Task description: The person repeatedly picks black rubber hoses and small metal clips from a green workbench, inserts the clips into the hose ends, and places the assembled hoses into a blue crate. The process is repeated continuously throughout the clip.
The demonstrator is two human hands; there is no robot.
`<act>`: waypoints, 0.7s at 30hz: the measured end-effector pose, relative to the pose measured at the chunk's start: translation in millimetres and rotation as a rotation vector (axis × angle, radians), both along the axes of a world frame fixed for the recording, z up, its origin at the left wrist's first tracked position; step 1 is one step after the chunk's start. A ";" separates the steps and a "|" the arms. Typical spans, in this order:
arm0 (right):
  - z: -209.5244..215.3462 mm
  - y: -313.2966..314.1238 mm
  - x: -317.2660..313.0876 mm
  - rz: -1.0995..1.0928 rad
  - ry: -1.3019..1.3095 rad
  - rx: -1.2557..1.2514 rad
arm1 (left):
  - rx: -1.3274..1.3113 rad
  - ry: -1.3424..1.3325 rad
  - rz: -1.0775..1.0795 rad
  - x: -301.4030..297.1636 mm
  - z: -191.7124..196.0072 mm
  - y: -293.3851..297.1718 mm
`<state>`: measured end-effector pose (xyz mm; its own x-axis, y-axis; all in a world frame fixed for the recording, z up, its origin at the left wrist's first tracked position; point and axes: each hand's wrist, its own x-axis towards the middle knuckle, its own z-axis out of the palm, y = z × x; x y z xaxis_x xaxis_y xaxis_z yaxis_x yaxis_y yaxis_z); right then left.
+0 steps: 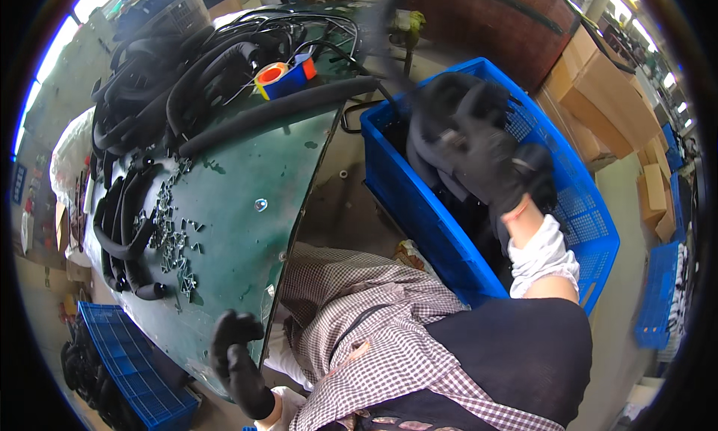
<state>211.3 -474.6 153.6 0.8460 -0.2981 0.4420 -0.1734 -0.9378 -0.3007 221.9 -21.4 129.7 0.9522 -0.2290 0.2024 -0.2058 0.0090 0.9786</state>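
Observation:
My left hand, in a black glove, is at the near edge of the green tabletop. Its thumb and fingers are apart, with nothing between them. Over the blue crate my right hand, also black-gloved, is smeared by motion. A blurred, curved black tube rises beside its fingers; whether they grip it, I cannot tell. Dark tubes lie in the crate, partly hidden by this hand. One long black foam tube lies across the table toward the crate.
More foam tubes heap at the table's far left, near a colourful tape roll. Small metal clips lie scattered beside bent black tubes. Cardboard boxes stand right; another blue crate sits lower left.

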 end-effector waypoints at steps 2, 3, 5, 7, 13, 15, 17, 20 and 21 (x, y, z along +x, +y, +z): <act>-21.5 -61.3 -4.8 -0.340 -0.002 0.058 | -0.044 0.132 0.036 -7.5 -1.4 -7.7; -42.6 -94.8 -6.1 -0.468 0.004 0.054 | -0.035 0.165 0.027 -10.0 -4.4 -6.3; -121.3 -193.6 -23.4 -0.580 0.052 -0.314 | -0.078 0.242 -0.004 -13.9 -9.1 1.6; -164.1 -216.5 -23.1 -0.652 0.517 -0.145 | -0.094 0.312 0.072 -20.7 -9.3 5.1; -234.0 -336.2 -50.3 -0.482 0.927 -0.566 | -0.087 0.397 0.098 -2.3 -26.2 42.4; -207.1 -328.2 -21.8 -0.432 0.576 -0.604 | -0.032 0.392 0.170 9.7 -38.1 60.3; -164.1 -286.3 26.6 -0.331 0.223 -0.391 | 0.114 0.349 0.243 30.0 -48.8 76.6; -70.3 -104.5 118.7 -0.007 0.111 -0.262 | 0.460 0.188 0.382 64.0 -59.5 114.1; -69.4 -72.4 138.8 0.080 0.103 -0.271 | 0.534 0.118 0.414 83.0 -59.5 122.9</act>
<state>350.1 -547.0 84.2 0.9064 -0.1121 0.4074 -0.1127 -0.9934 -0.0225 304.9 101.5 70.2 0.9915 0.1193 0.0521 0.0204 -0.5370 0.8433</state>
